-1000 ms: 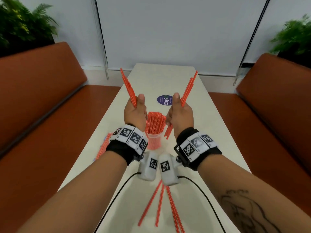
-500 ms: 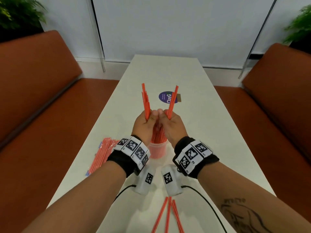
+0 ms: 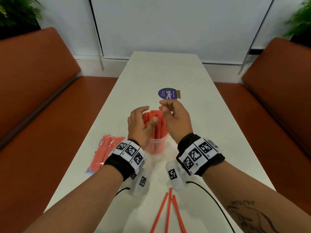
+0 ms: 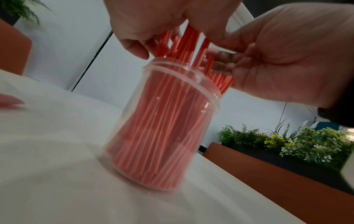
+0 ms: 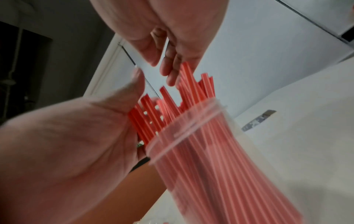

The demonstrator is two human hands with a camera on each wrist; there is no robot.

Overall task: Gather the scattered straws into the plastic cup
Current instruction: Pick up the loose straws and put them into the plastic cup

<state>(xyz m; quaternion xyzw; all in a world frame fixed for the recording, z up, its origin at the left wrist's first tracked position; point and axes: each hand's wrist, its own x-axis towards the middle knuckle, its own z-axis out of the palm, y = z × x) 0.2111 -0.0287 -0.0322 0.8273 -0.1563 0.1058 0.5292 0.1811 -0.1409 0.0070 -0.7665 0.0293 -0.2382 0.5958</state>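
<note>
A clear plastic cup [image 3: 155, 146] stands upright mid-table, packed with red straws [image 3: 159, 125]. My left hand [image 3: 150, 113] hovers at the bundle's left side, fingers loosely curved and thumb over the straw tops. My right hand [image 3: 165, 108] hangs just right of the tops with relaxed fingers, holding nothing. In the left wrist view the cup [image 4: 162, 128] is close, with my left hand [image 4: 153, 37] over the straw ends. The right wrist view shows the cup [image 5: 210, 151] and my right hand [image 5: 162, 65] above the straws. Three loose straws [image 3: 168, 212] lie near the front edge.
A clear packet of red straws [image 3: 106, 152] lies on the white table [image 3: 210, 132] left of the cup. A round purple sticker [image 3: 167, 94] sits beyond the hands. Orange benches [image 3: 33, 91] flank the table on both sides.
Each hand held a bundle of straws apart in the air, brought it down to the cup, and has now let go. The straws stand in the cup.
</note>
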